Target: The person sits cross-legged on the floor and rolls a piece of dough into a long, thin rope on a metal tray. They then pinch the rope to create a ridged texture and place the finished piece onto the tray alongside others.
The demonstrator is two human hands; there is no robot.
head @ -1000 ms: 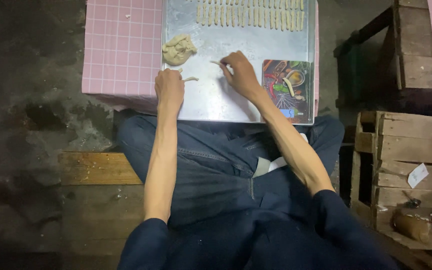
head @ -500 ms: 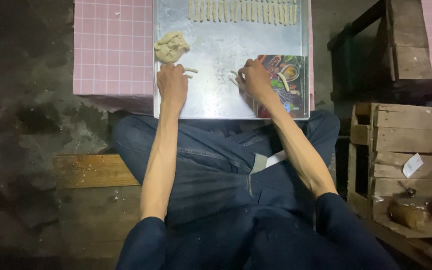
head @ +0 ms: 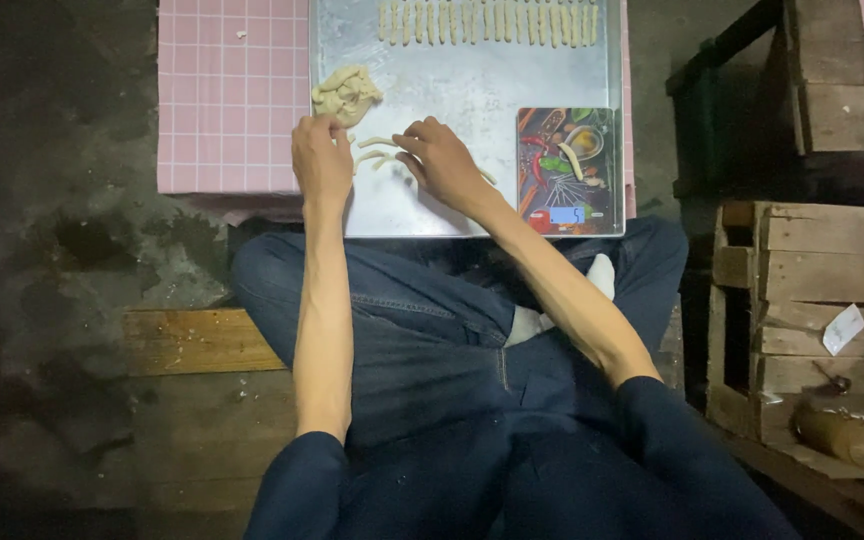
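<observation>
Head view, looking down: left hand (head: 320,160) pinching at dough lump (head: 346,93), fingers curled; right hand (head: 442,160) resting loosely open on dough strips (head: 376,155). Lying on metal tray (head: 472,95) over pink checked cloth (head: 227,90) (scale (head: 569,170) at right corner). Sitting above wooden plank (head: 192,340), crates (head: 812,300) beside, dark floor (head: 42,250).

A single head-worn camera looks steeply down over the seated person's lap. The metal tray (head: 472,90) fills the top edge, arms reaching away from the lens.
</observation>
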